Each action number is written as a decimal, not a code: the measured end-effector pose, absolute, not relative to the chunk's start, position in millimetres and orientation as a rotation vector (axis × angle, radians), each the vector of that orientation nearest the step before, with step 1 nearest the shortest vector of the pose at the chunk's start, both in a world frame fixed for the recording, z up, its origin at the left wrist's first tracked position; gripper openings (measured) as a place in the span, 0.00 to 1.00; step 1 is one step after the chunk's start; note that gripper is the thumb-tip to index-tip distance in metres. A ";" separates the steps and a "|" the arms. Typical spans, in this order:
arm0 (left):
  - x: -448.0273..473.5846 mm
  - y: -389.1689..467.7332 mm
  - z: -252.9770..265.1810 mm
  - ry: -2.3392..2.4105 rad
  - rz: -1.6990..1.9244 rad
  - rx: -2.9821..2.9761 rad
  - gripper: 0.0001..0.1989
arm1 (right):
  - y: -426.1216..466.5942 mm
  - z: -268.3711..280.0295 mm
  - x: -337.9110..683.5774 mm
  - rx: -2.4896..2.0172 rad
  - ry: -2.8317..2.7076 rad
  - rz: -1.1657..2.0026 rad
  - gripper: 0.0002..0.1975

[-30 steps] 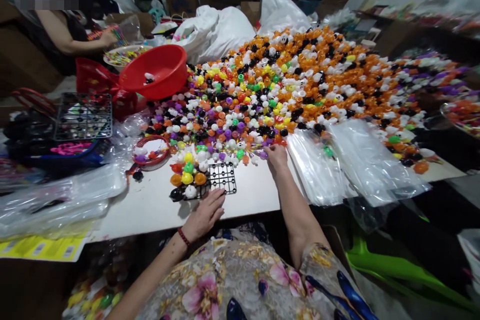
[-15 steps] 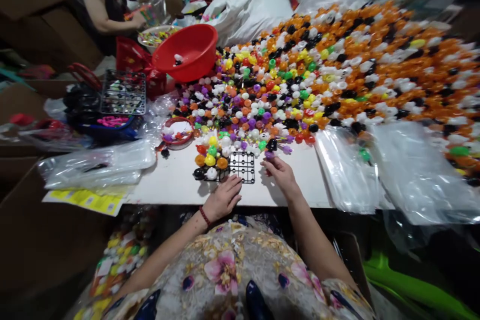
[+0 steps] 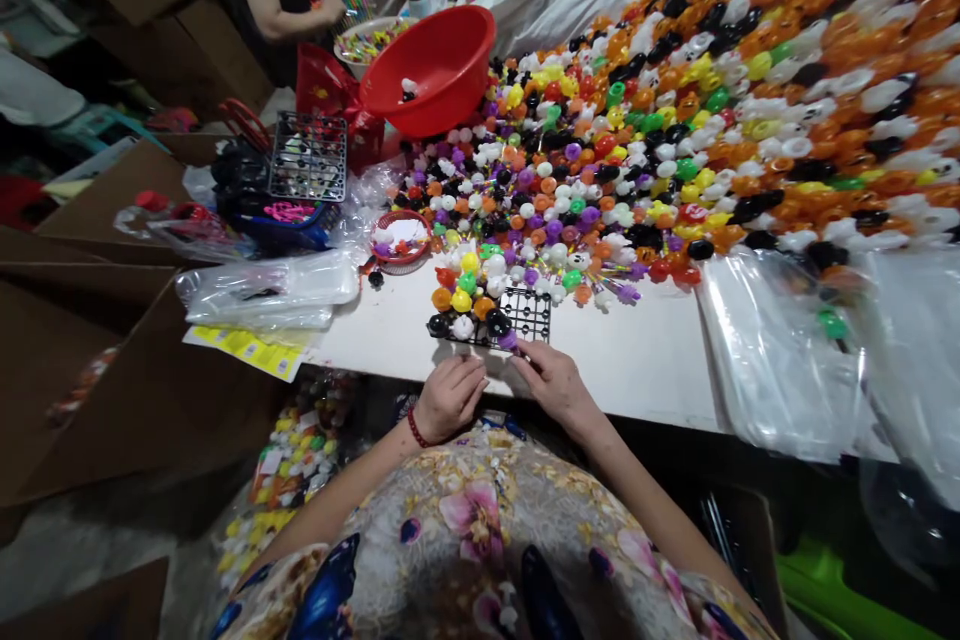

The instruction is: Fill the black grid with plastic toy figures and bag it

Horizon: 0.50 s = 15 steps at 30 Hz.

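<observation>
A black plastic grid rack point(image 3: 534, 312) lies on the white table, its left part filled with small toy figures in orange, yellow, red, green, white and black. My right hand point(image 3: 556, 382) pinches a black-and-purple toy figure point(image 3: 498, 323) over the middle of the rack, beside a white figure point(image 3: 463, 327). Whether that figure touches the rack I cannot tell. Just in front of the rack's near edge is my left hand point(image 3: 452, 397), its fingers curled together. What they hold, if anything, is hidden.
A big heap of colourful toy pieces point(image 3: 720, 110) covers the table's back and right. Clear plastic bags point(image 3: 780, 350) lie at right, more bags point(image 3: 270, 290) at left. Behind stand a red basin point(image 3: 431, 70), a small red basket point(image 3: 401, 238) and another person's arm point(image 3: 281, 15).
My right hand has moved left, bringing the black-and-purple toy figure over the rack. My left hand has drawn back off the rack and its fingers have curled. The view has turned left.
</observation>
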<state>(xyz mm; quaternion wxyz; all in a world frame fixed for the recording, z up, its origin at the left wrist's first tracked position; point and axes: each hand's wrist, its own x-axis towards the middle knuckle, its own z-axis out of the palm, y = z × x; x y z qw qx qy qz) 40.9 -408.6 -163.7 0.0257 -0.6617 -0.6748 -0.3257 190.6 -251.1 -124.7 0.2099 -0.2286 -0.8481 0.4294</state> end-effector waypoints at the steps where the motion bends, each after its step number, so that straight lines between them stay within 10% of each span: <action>1: 39.3 -411.1 -159.3 -2.074 -1.011 -2.027 0.13 | -251.4 -121.0 194.7 -0.606 -2.403 1.096 0.15; 15: 17.1 -405.9 -105.3 -1.933 -0.935 -1.816 0.13 | -256.0 -99.8 196.0 -0.496 -2.550 0.613 0.14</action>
